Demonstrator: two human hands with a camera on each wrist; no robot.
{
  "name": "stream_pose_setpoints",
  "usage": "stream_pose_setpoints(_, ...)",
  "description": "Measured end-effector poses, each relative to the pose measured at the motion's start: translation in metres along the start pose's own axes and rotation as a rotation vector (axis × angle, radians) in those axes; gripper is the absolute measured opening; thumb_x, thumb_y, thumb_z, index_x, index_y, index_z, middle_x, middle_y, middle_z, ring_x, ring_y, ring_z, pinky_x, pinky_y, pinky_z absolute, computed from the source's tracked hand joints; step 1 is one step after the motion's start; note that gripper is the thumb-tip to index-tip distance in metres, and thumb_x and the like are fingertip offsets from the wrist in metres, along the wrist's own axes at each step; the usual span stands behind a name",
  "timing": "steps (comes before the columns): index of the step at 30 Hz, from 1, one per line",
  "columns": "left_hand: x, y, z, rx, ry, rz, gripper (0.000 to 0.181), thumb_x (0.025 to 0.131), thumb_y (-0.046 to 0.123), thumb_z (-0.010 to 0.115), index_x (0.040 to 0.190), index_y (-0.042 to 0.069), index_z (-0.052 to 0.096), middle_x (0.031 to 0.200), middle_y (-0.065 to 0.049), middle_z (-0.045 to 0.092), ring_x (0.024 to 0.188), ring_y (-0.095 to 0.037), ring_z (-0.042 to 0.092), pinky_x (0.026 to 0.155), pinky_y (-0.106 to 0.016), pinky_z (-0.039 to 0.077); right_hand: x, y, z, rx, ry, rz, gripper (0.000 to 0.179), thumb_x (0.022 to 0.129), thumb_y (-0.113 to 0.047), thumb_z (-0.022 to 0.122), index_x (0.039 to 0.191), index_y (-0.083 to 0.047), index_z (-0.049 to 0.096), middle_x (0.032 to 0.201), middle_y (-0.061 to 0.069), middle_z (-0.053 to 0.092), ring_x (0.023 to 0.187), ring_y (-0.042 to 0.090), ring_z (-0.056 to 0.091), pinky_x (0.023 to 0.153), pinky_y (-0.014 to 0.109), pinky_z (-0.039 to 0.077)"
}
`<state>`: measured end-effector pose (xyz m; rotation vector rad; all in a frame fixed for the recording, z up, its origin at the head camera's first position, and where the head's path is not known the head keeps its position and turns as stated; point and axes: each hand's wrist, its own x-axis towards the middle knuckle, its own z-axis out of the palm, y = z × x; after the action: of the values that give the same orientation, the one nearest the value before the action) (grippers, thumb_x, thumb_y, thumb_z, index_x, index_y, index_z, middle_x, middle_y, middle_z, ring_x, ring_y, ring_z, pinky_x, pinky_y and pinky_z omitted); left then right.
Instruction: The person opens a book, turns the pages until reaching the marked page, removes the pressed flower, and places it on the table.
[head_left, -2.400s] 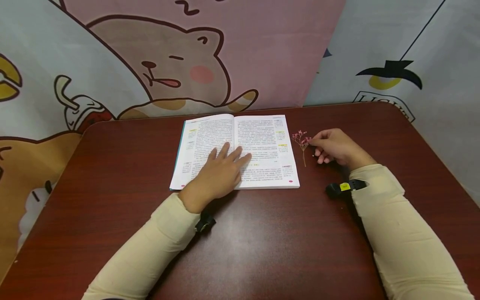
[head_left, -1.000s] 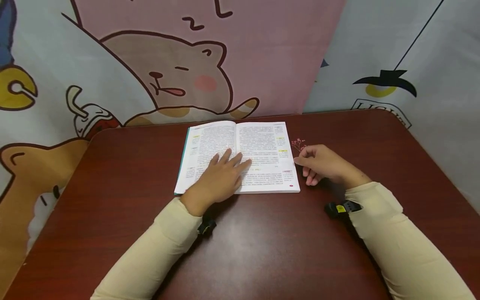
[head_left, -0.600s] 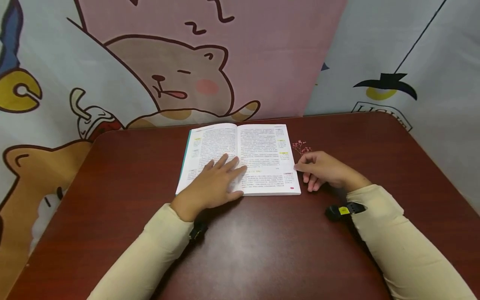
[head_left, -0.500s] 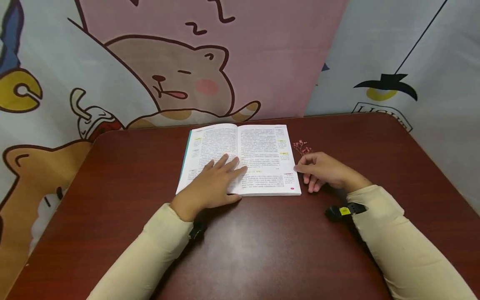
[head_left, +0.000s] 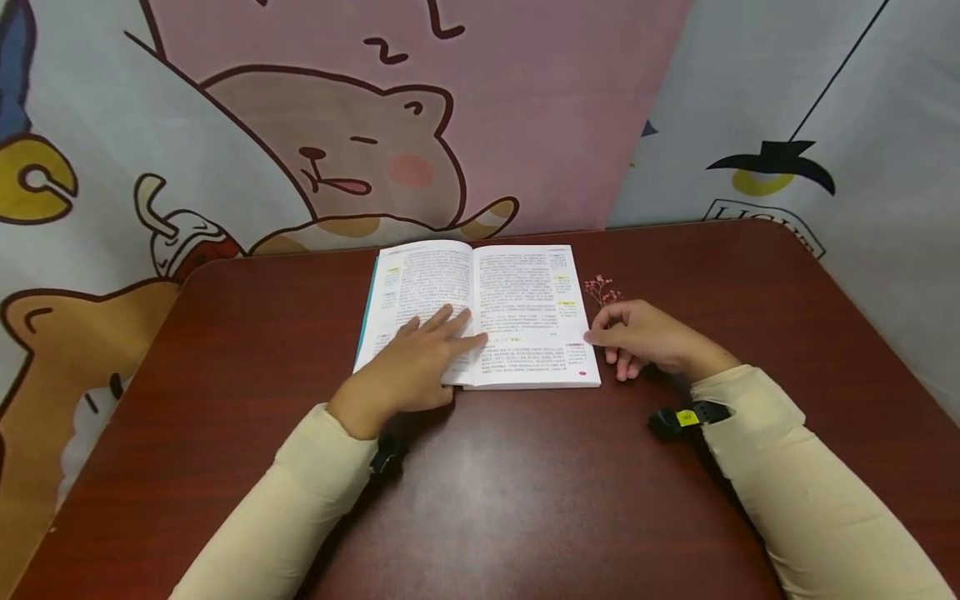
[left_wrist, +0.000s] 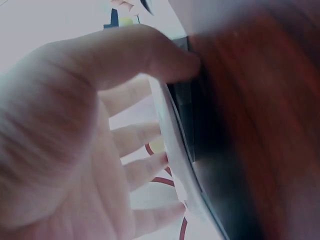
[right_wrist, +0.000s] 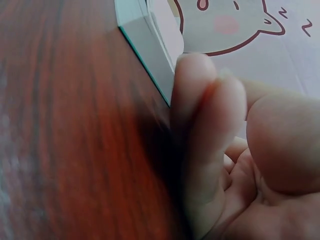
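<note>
An open book [head_left: 525,308] with printed white pages lies on the table. My left hand [head_left: 405,358] spreads its fingers over the left page, while its thumb [left_wrist: 175,62] hooks under the book's near edge in the left wrist view. That left half looks slightly raised. At the right page's outer edge, my right hand [head_left: 652,337] pinches the book between thumb and index finger; the other fingers curl below, close to the tabletop, in the right wrist view. A small pink dried flower sprig [head_left: 602,290] lies just beyond the right hand, its stem mostly hidden by it.
The dark red-brown wooden table [head_left: 525,483] has rounded far corners. Behind it hangs a cartoon-printed cloth [head_left: 540,125]. Black wrist cameras sit under both cream sleeves.
My right hand has left the sprig's flower head and come to the book's right edge. The left hand has slid left and nearer, its thumb moving under the near edge.
</note>
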<state>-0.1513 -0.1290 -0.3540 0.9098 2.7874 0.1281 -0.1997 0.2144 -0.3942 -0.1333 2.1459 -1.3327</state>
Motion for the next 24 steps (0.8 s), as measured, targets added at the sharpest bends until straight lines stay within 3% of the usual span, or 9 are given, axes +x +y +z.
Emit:
stream_pose_setpoints(14,-0.007,-0.002,-0.007,0.009,-0.028,-0.076,0.087,0.078,0.018,0.081,0.155,0.024,0.04,0.166,-0.011,0.025,0.154,-0.035,0.022,0.118,-0.067,0.02,-0.003,-0.004,0.002,-0.031,0.01,0.002,0.032,0.096,-0.025,0.068,0.108,0.002,0.056,0.067,0.008,0.058,0.044,0.014,0.061,0.044,0.03,0.053)
stream_pose_setpoints(24,-0.014,0.0,-0.023,0.033,-0.017,-0.13,0.086,0.077,0.018,0.078,0.154,0.024,0.04,0.162,-0.011,0.034,0.151,-0.036,0.03,0.118,-0.067,0.018,-0.003,-0.004,0.0,-0.04,0.014,0.003,0.029,0.096,-0.025,0.067,0.108,-0.001,0.058,0.067,0.007,0.059,0.043,0.013,0.061,0.043,0.03,0.053)
